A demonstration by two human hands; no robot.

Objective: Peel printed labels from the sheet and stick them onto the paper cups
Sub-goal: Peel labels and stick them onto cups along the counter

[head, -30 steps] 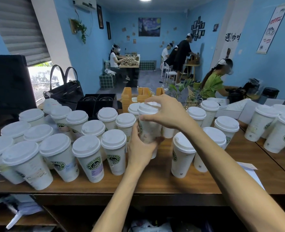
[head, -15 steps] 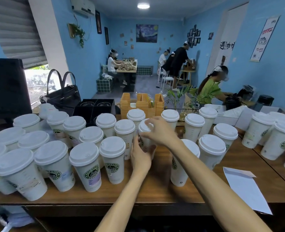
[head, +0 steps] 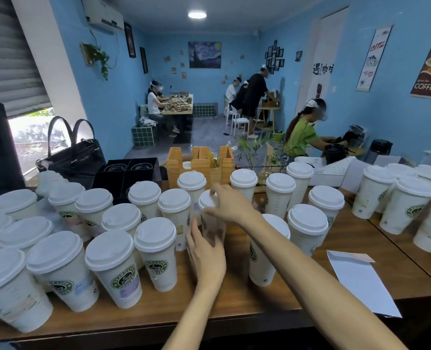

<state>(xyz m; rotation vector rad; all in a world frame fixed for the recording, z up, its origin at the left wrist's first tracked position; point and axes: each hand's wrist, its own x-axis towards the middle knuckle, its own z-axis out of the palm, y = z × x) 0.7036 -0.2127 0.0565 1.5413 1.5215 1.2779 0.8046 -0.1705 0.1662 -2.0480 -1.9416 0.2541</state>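
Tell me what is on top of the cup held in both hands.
A white lid caps the cup; the right hand covers part of it. Contents are hidden.

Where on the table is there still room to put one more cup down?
There is bare wood along the near edge of the wooden counter, between the front cups and the white sheet. Another bare strip lies beyond that sheet, toward the right cup cluster. The left side is packed with lidded cups, and both hands crowd the middle cup.

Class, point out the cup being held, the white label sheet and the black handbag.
held cup (head: 207,201), head view, lid top.
white label sheet (head: 358,281), head view, sheet middle.
black handbag (head: 78,157), head view, front panel.
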